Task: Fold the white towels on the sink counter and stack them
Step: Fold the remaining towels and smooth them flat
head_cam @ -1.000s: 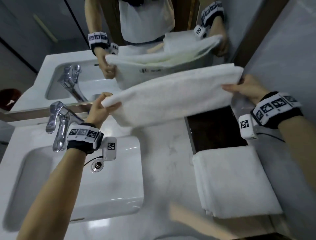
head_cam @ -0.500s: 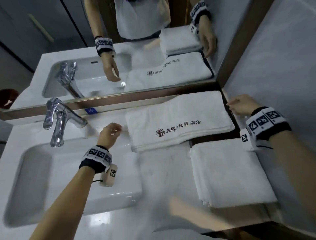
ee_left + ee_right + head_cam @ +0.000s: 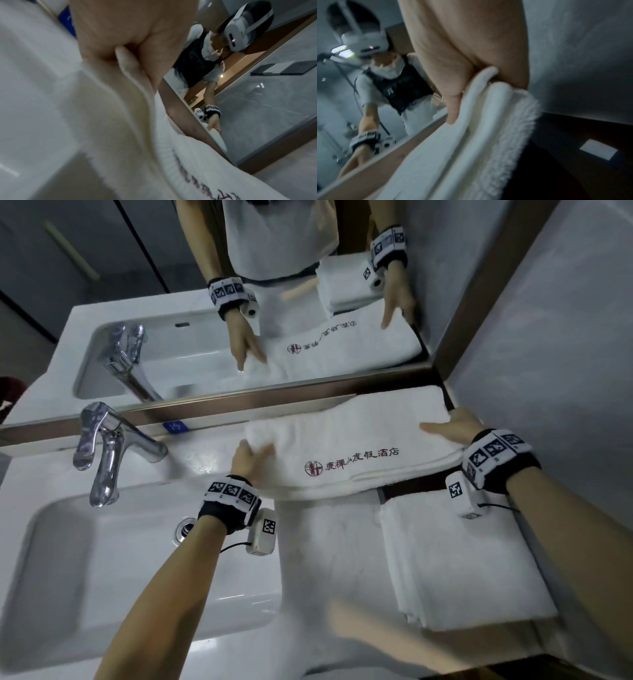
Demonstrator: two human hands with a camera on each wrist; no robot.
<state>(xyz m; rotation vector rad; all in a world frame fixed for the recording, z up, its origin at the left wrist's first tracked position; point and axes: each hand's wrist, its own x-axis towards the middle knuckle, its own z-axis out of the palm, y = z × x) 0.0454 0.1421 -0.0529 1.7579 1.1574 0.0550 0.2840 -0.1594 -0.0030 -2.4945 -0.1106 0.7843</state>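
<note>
Sink counter [image 3: 329, 542]; towel [image 3: 359, 440] (logo up) between both pinching hands [image 3: 342, 446].

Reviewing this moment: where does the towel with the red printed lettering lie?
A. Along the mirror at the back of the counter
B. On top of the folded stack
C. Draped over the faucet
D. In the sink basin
A: the lettered towel lies along the mirror, each end gripped by a hand, left hand and right hand.

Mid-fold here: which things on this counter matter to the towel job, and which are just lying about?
Job:
- printed towel, gripped at its ends by the left hand and right hand
- folded towel nearer the counter's front, beside the sink

Lying about:
- faucet
- sink
- mirror
- blue sticker
</note>
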